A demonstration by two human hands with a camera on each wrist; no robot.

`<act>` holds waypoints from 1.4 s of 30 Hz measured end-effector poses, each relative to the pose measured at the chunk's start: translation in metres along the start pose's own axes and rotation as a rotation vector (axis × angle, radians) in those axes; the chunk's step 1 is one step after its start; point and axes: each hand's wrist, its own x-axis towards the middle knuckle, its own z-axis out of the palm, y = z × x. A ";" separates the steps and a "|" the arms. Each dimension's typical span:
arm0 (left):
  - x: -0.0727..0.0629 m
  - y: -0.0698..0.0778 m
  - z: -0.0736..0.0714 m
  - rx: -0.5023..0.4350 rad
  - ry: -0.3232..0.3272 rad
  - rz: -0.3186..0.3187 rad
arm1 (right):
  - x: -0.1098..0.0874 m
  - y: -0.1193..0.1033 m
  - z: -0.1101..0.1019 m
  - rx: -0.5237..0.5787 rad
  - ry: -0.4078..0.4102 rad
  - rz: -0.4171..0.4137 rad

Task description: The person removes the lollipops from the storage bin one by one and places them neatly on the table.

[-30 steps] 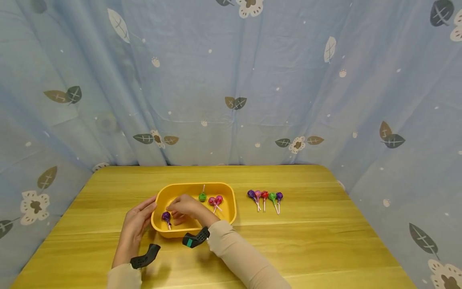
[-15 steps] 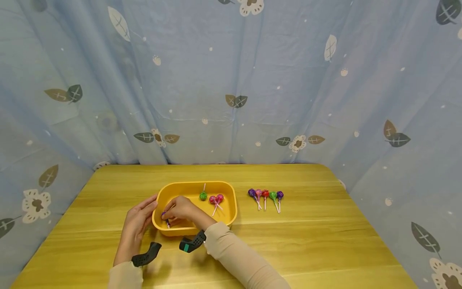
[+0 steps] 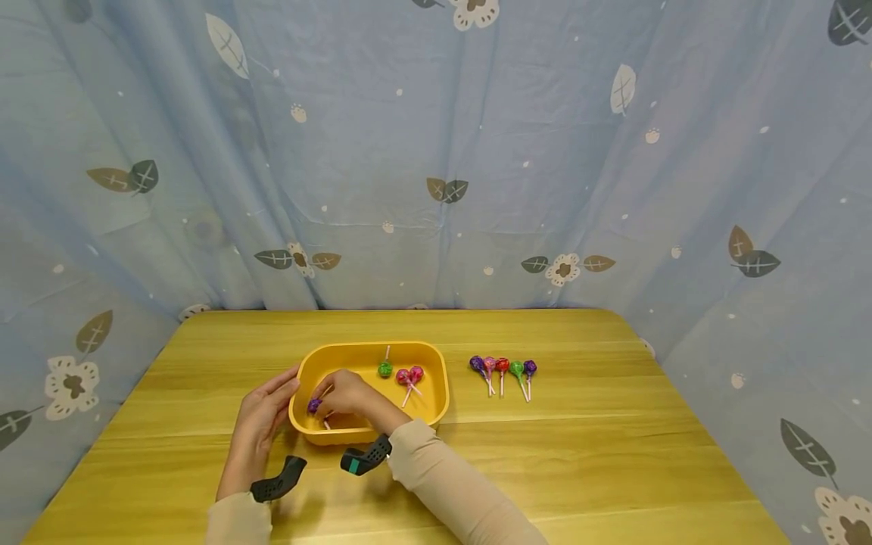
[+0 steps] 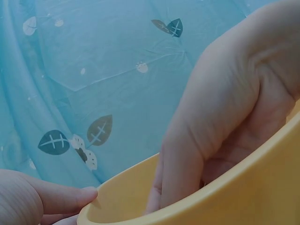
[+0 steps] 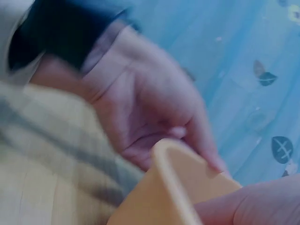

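A yellow plastic bin (image 3: 371, 437) stands on the table, left of its middle. My right hand (image 3: 346, 392) reaches down into its left part and pinches a purple lollipop (image 3: 314, 406), partly covered by the fingers. The white stick shows below them. My left hand (image 3: 262, 412) rests against the outside of the bin's left end, its fingertips right at the rim. In the left wrist view, a fingertip (image 4: 88, 194) touches that rim. Farther right in the bin lie a green lollipop (image 3: 384, 369) and two pink ones (image 3: 409, 376) with crossed sticks.
Right of the bin, several lollipops lie side by side, among them a red one (image 3: 502, 365) and a green one (image 3: 516, 368). The wooden table (image 3: 579, 454) ends at a blue patterned curtain (image 3: 381, 151) behind and at the sides.
My right hand moved left to the purple lollipop and took hold of it; the lollipop has since shifted slightly under the fingers. My left hand stays at the bin's end.
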 end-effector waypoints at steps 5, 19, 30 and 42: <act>0.000 0.001 0.001 0.002 0.017 -0.007 | -0.005 0.000 -0.009 0.147 -0.038 -0.011; -0.003 0.003 0.001 0.011 0.016 -0.017 | -0.021 0.006 -0.041 0.288 -0.025 -0.087; -0.004 0.002 -0.001 0.044 -0.002 0.004 | -0.036 0.019 -0.066 0.387 -0.016 -0.120; -0.004 0.004 0.003 0.023 -0.003 -0.020 | -0.061 0.033 -0.105 0.386 0.032 -0.152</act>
